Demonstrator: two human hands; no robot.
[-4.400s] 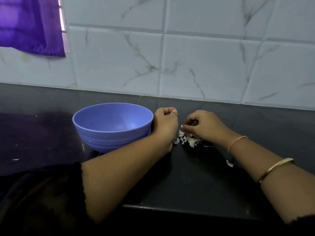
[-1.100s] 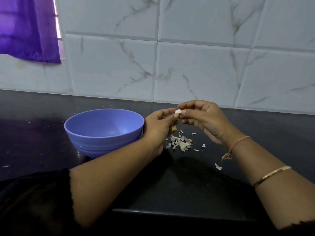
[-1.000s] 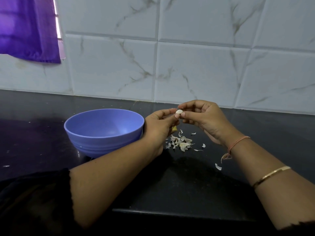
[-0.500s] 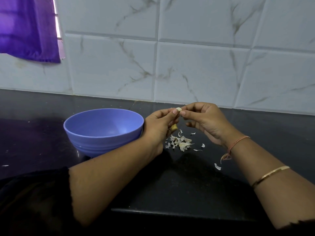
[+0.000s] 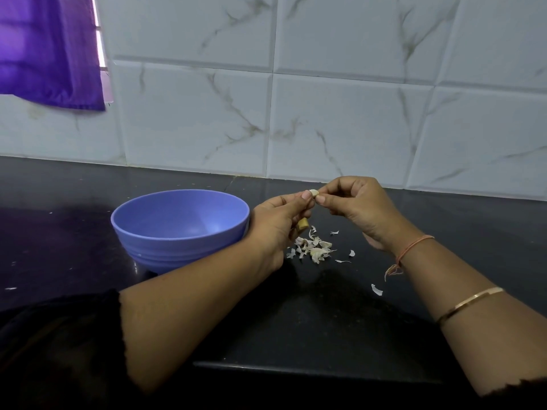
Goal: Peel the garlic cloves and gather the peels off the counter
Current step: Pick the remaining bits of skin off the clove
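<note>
Pinching a garlic clove (image 5: pixel 313 192) at frame centre, the left hand (image 5: pixel 278 226) steadies it while the right hand (image 5: pixel 358 211) nips its tip. A second clove (image 5: pixel 302 224) sits tucked under the left fingers. Both hands have risen from the peel pile (image 5: pixel 312 249) on the counter (image 5: pixel 325 321), so peeling has likely resumed and gathering is pending. A blue bowl (image 5: pixel 180 229) stands just left.

A blue-violet plastic bowl (image 5: pixel 177 247) stands upright a little left of centre, with shallow ridged rings around its lower wall. Behind it rises a wall of large white tiles (image 5: pixel 340 122) with grey marble veins. In the upper left corner hangs a purple cloth (image 5: pixel 50 51), and a bright strip of window (image 5: pixel 100 45) shows at its right edge.
</note>
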